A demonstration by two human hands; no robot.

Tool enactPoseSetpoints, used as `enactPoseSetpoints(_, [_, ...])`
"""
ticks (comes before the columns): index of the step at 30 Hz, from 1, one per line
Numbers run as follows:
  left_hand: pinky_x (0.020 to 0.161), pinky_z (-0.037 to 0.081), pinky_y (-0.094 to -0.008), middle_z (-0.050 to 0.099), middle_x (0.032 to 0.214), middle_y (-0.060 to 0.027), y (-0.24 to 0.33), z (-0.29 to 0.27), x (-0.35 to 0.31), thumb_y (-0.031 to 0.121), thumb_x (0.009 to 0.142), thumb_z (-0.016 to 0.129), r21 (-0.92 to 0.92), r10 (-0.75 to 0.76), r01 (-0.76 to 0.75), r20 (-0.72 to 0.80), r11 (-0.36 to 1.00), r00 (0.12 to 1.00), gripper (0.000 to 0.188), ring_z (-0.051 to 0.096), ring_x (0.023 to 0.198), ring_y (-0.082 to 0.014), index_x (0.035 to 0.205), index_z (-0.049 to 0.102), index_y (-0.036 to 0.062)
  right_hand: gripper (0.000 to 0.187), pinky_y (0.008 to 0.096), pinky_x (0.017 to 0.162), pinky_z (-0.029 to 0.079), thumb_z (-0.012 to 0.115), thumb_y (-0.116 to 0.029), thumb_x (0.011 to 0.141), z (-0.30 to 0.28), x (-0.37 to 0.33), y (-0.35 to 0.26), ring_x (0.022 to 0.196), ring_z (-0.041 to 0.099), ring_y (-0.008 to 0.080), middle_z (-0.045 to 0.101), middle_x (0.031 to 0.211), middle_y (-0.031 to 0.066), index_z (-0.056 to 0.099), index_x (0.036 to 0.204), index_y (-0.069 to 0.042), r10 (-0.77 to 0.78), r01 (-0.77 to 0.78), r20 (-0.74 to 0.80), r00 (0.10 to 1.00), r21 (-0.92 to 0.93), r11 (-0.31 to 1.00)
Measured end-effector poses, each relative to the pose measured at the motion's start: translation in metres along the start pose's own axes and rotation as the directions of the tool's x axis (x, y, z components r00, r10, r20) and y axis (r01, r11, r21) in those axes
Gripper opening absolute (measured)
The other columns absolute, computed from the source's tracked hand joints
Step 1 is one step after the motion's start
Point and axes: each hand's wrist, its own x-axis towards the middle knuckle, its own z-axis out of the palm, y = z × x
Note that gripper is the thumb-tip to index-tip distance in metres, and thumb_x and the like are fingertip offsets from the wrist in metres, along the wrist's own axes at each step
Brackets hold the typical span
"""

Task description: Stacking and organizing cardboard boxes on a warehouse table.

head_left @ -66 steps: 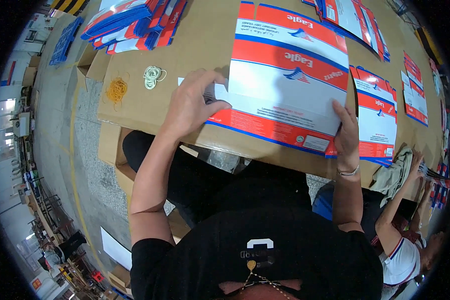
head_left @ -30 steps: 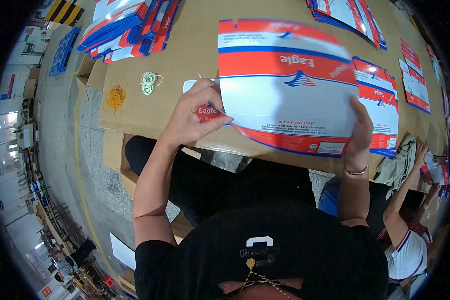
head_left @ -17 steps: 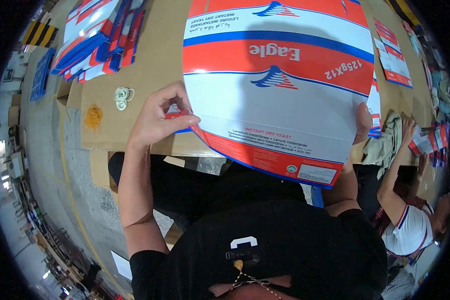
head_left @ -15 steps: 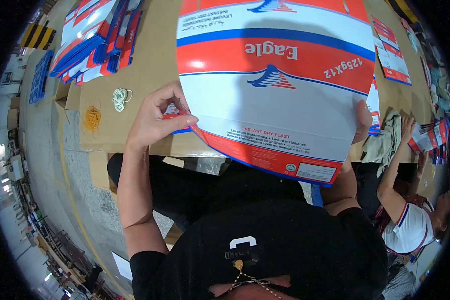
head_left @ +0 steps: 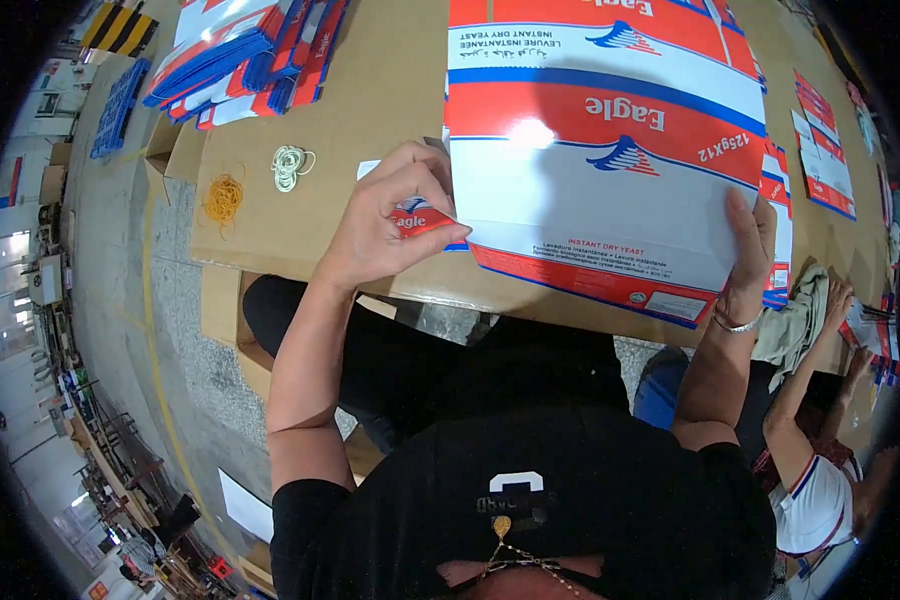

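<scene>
A flat printed carton sheet [head_left: 590,200] in white, red and blue is held up over the near side of the table, its print upside down to me. My left hand [head_left: 395,215] is closed in a pinch at the sheet's left edge, thumb towards me. At the right edge my right hand [head_left: 752,240] grips it, with the thumb on the front face and the other fingers partly behind it. Below my left hand, part of another printed carton piece [head_left: 417,220] shows on the table; the raised sheet hides most of what lies there.
Stacked folded cartons [head_left: 240,60] lie at the far left of the cardboard-topped table [head_left: 390,80]. Orange rubber bands [head_left: 223,200] and a pale string bundle [head_left: 290,167] sit nearer. More cartons [head_left: 825,150], a grey-green cloth [head_left: 795,320] and a co-worker's arm [head_left: 800,390] are at right.
The sheet has moved away from me and lower, now looking smaller. Both hands have gone with it, and more of my right hand and its bracelet shows. The whole view has shifted somewhat.
</scene>
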Motion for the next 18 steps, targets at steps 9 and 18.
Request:
enactPoseSetpoints(9, [0.081,0.047,-0.0342,0.057,0.096,-0.0079,0.002,0.011,-0.003,0.002,0.069,0.079,0.170,0.087,-0.083,-0.019,0.982,0.996,0.024,0.056,0.093,-0.0239,0.078,0.057,0.0061,0.038,0.0238,0.070,0.046,0.061,-0.032,0.093,-0.014,0.007,0.026,0.081,0.063,0.0125,0.069,0.095,0.0075,0.063,0.111,0.001,-0.079,0.086,0.062,0.995,-0.116,0.989])
enactPoseSetpoints(18, [0.081,0.046,-0.0359,0.055,0.097,-0.0104,-0.004,0.029,-0.007,0.000,0.070,0.075,0.247,0.097,-0.070,-0.098,0.967,0.990,0.024,0.055,0.094,-0.0276,0.082,0.055,0.0049,0.034,0.0243,0.073,0.044,0.057,-0.029,0.098,-0.026,0.009,0.043,0.082,0.059,0.0105,0.069,0.093,0.0055,0.064,0.109,0.002,-0.133,0.147,0.086,0.987,-0.186,0.972])
